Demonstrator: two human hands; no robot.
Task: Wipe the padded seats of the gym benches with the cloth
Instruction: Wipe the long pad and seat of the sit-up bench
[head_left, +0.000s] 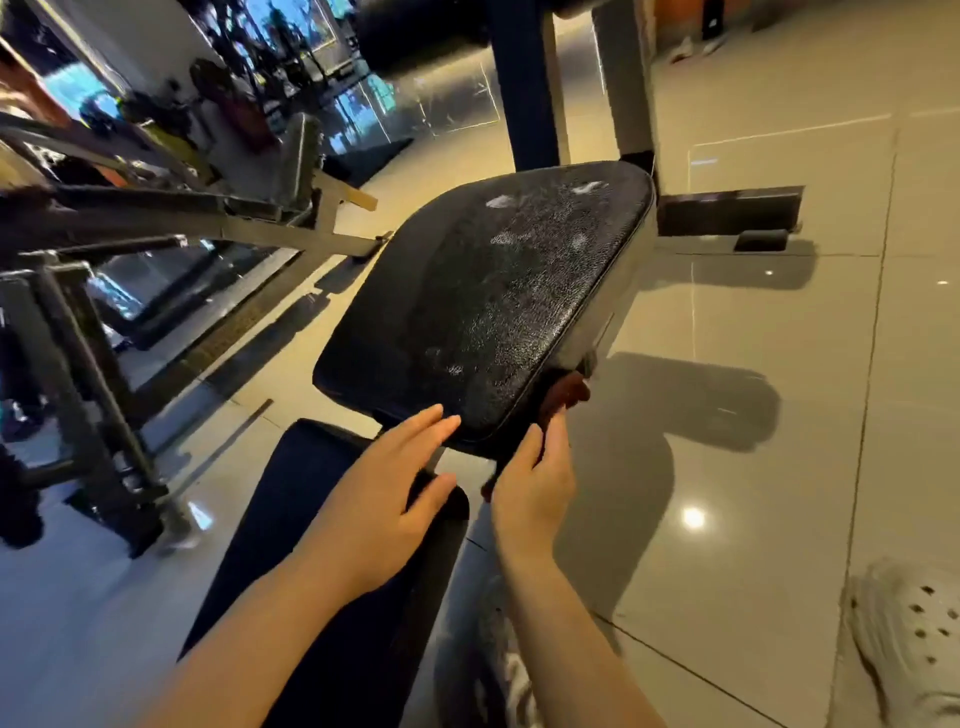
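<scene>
Head view, tilted. Black padded seat (483, 301) of a gym bench sits mid-frame; its textured vinyl shows pale scuffed patches near the far edge and a small one near the near edge. A second dark pad (332, 551) lies below it, under the left forearm.

Left hand (387, 499): fingers straight and slightly spread, tips touching the near edge of the seat, thumb resting on the lower pad. It holds nothing.

Right hand (535, 488): at the seat's near right corner, fingers curled, pinching a dark reddish-brown cloth (563, 392). The cloth is bunched against the corner and side edge of the seat, partly below its rim; how much of it hangs underneath cannot be told.

Surroundings: glossy beige floor tiles (753, 467) with light reflections; grey metal machine frame (156, 223) at left; upright posts (530, 83) behind the seat; a white perforated clog (914, 639) at lower right.
</scene>
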